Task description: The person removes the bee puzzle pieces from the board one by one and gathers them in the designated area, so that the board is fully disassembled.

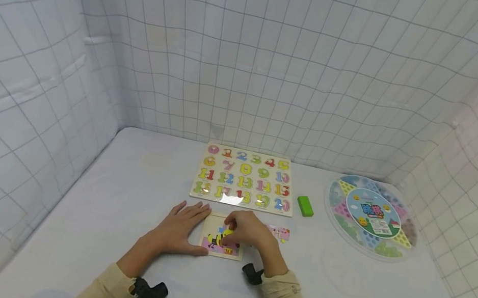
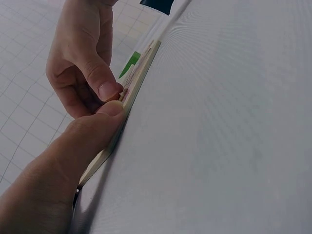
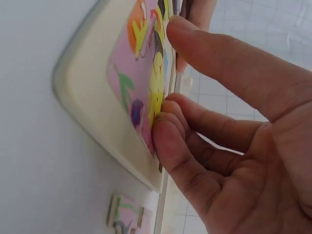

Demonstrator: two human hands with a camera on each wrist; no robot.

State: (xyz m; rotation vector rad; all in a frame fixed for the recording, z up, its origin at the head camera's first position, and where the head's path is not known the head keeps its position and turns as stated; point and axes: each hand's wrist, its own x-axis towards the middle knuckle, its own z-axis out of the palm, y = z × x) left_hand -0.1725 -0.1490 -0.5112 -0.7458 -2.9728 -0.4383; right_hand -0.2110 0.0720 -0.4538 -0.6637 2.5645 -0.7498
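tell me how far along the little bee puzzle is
Mostly filled: the small puzzle board already shows the bee picture. In hand: the right hand presses a piece into it while the left hand lies flat, steadying the board's edge. Left: the loose pink pieces lying beside the board.

Small puzzle board (image 1: 221,241): cream frame, pink picture with yellow and black. Number board (image 1: 245,178): cream, multicoloured numerals. Block (image 1: 305,206): green. Walls: white with grey grid.
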